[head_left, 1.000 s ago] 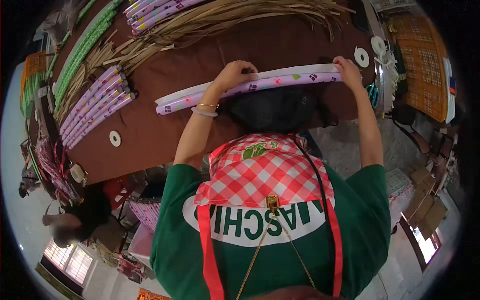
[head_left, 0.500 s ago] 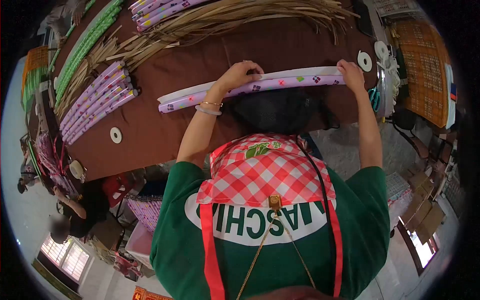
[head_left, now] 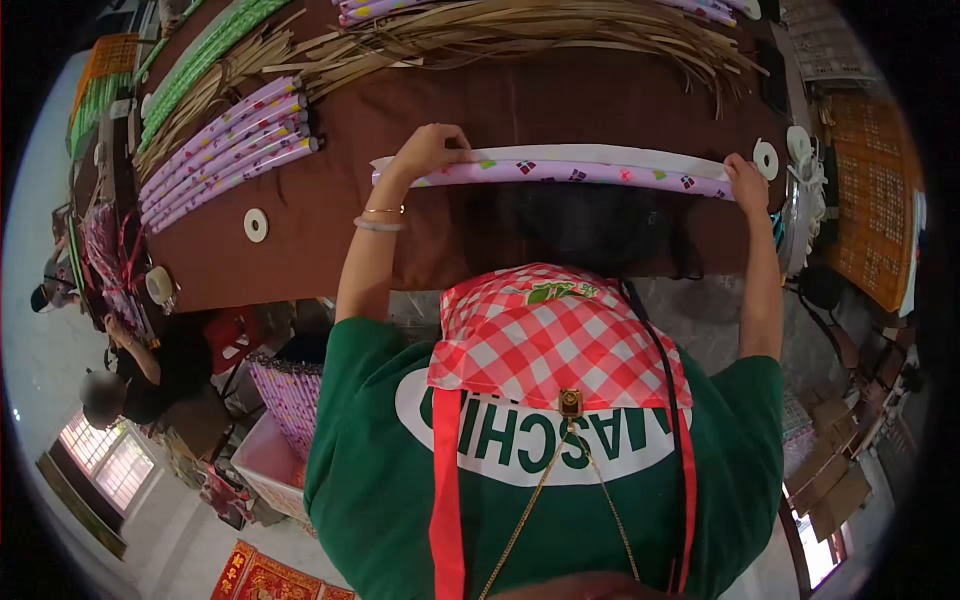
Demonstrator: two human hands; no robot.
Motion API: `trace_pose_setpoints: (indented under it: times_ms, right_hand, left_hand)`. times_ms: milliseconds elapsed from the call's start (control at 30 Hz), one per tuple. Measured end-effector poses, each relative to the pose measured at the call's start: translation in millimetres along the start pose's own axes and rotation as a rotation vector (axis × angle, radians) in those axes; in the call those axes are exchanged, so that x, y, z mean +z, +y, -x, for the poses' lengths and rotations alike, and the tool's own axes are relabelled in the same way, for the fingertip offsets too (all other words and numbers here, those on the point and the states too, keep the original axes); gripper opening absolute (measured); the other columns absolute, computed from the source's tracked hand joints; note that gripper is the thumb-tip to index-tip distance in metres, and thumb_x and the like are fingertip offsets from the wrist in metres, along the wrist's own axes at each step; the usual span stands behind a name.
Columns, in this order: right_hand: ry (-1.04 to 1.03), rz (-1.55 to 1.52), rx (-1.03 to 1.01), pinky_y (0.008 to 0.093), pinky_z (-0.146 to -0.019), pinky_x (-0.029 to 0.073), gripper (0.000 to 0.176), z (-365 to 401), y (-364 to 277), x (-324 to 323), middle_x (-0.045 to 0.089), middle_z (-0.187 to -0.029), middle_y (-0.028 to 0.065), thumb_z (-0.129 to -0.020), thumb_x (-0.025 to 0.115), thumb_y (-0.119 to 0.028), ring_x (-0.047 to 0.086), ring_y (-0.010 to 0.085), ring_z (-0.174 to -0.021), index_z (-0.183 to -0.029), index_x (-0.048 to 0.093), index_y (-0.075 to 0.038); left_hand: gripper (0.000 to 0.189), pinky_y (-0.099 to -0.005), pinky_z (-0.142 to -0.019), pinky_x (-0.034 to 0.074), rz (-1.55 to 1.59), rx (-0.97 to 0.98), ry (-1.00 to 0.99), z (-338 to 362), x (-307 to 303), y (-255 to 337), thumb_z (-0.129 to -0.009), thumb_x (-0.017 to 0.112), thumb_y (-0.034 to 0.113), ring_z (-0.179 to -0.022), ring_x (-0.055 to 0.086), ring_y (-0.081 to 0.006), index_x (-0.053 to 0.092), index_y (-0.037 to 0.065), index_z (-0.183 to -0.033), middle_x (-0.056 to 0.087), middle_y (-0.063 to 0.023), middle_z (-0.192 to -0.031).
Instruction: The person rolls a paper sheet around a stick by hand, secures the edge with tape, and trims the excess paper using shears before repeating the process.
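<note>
A long purple patterned paper roll (head_left: pixel 600 172), with a pale strip along its far side, lies crosswise on the brown-covered table (head_left: pixel 350 235). My left hand (head_left: pixel 432 150) is closed on the paper near its left end, fingertips at the pale strip. At the other end, my right hand (head_left: pixel 746 184) pinches the paper between thumb and fingers. Just on my side of the roll lies a dark, flat item (head_left: pixel 590 225) whose kind I cannot make out. A white tape roll (head_left: pixel 765 158) sits beyond my right hand.
Several finished-looking purple tubes (head_left: pixel 235 150) lie to the left, near another white tape roll (head_left: pixel 256 225). Long tan strips (head_left: pixel 500 40) and green tubes (head_left: pixel 205 70) cover the far side. Another person (head_left: pixel 160 375) is at the lower left, beside a pink bin (head_left: pixel 270 480).
The view has shifted, so the table things appear farther right. My left hand is now closer to the paper's left end; my right hand still holds the right end.
</note>
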State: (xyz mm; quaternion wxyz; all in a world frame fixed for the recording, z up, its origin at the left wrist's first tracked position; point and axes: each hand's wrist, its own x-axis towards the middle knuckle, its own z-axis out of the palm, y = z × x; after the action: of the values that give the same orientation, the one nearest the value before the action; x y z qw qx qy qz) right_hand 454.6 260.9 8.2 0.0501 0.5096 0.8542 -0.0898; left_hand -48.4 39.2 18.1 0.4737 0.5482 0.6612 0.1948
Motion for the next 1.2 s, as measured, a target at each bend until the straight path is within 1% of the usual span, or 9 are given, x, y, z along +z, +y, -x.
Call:
trace_pose_setpoints:
  times_ms: [233, 400, 600, 733, 767, 867, 933, 1100, 1200]
  right_hand:
    - [-0.091, 0.027, 0.07, 0.0437, -0.072, 0.042, 0.013, -4, 4, 3, 0.058, -0.082, 0.01, -0.083, 0.051, -0.024, 0.054, 0.031, -0.084, -0.091, 0.054, -0.016]
    - [-0.096, 0.018, 0.058, 0.0436, -0.073, 0.042, 0.013, -7, 8, 7, 0.058, -0.082, 0.0104, -0.083, 0.05, -0.024, 0.054, 0.0316, -0.085, -0.093, 0.054, -0.016]
    - [-0.088, 0.01, 0.029, 0.045, -0.072, 0.042, 0.013, -6, 4, 0, 0.057, -0.078, 0.0123, -0.083, 0.051, -0.025, 0.055, 0.0319, -0.082, -0.091, 0.055, -0.015]
    - [-0.132, 0.053, 0.061, 0.0443, -0.071, 0.043, 0.014, -9, 9, 1, 0.057, -0.081, 0.0118, -0.083, 0.051, -0.027, 0.055, 0.0323, -0.082, -0.092, 0.055, -0.017]
    - [-0.122, 0.063, 0.066, 0.0444, -0.072, 0.043, 0.014, -10, 9, 3, 0.057, -0.082, 0.0118, -0.083, 0.051, -0.027, 0.055, 0.0324, -0.083, -0.092, 0.055, -0.017]
    - [-0.134, 0.06, 0.079, 0.0459, -0.072, 0.042, 0.015, -10, 8, 2, 0.057, -0.081, 0.0109, -0.084, 0.05, -0.028, 0.054, 0.031, -0.085, -0.092, 0.055, -0.017]
    - [-0.123, 0.024, 0.028, 0.0445, -0.07, 0.042, 0.014, -9, 3, 0, 0.058, -0.079, 0.0084, -0.083, 0.05, -0.027, 0.054, 0.029, -0.086, -0.09, 0.055, -0.016]
    - [-0.164, -0.008, 0.063, 0.0443, -0.074, 0.04, 0.015, -11, 6, 1, 0.059, -0.084, 0.007, -0.083, 0.05, -0.027, 0.054, 0.0288, -0.088, -0.092, 0.055, -0.016]
    - [-0.159, 0.004, 0.074, 0.0438, -0.075, 0.04, 0.013, -9, 3, -1, 0.059, -0.084, 0.0076, -0.083, 0.05, -0.025, 0.054, 0.029, -0.089, -0.091, 0.055, -0.016]
  left_hand:
    - [0.02, -0.0283, -0.064, 0.046, -0.075, 0.03, 0.028, 30, -38, -49, -0.071, 0.069, 0.019, -0.068, 0.058, -0.015, 0.063, 0.001, -0.08, 0.062, -0.0084, -0.075]
    - [0.012, -0.025, -0.061, 0.045, 0.026, -0.119, 0.018, 53, -63, -62, -0.077, 0.066, 0.01, -0.067, 0.054, -0.0102, 0.062, 0.0, -0.082, 0.061, -0.0044, -0.076]
    - [0.013, -0.0236, -0.055, 0.045, 0.222, -0.124, 0.057, 62, -67, -77, -0.079, 0.064, 0.01, -0.069, 0.055, -0.0085, 0.062, 0.0, -0.087, 0.062, -0.003, -0.078]
    - [0.016, -0.0195, -0.06, 0.043, 0.42, -0.097, 0.12, 64, -63, -89, -0.077, 0.066, 0.007, -0.071, 0.054, -0.0062, 0.056, 0.004, -0.088, 0.058, 0.0007, -0.076]
    - [0.022, -0.0229, -0.063, 0.045, 0.556, -0.088, 0.125, 65, -62, -91, -0.074, 0.068, 0.003, -0.073, 0.056, -0.0097, 0.052, 0.005, -0.089, 0.059, -0.002, -0.078]
    - [0.025, -0.0217, -0.061, 0.044, 0.574, -0.146, 0.103, 66, -65, -87, -0.073, 0.068, 0.003, -0.071, 0.055, -0.0092, 0.05, 0.006, -0.091, 0.058, -0.0014, -0.077]
    - [0.028, -0.0212, -0.059, 0.043, 0.533, -0.093, 0.093, 63, -65, -96, -0.073, 0.069, 0.003, -0.071, 0.055, -0.0087, 0.049, 0.007, -0.093, 0.058, -0.0013, -0.077]
    - [0.029, -0.0225, -0.07, 0.045, 0.593, -0.14, 0.056, 68, -73, -88, -0.075, 0.066, 0.001, -0.077, 0.056, -0.0098, 0.047, 0.005, -0.097, 0.059, -0.0027, -0.081]
    - [0.029, -0.0239, -0.076, 0.045, 0.562, -0.016, -0.025, 64, -74, -99, -0.078, 0.064, 0.0, -0.083, 0.056, -0.011, 0.045, 0.005, -0.1, 0.057, -0.0032, -0.084]
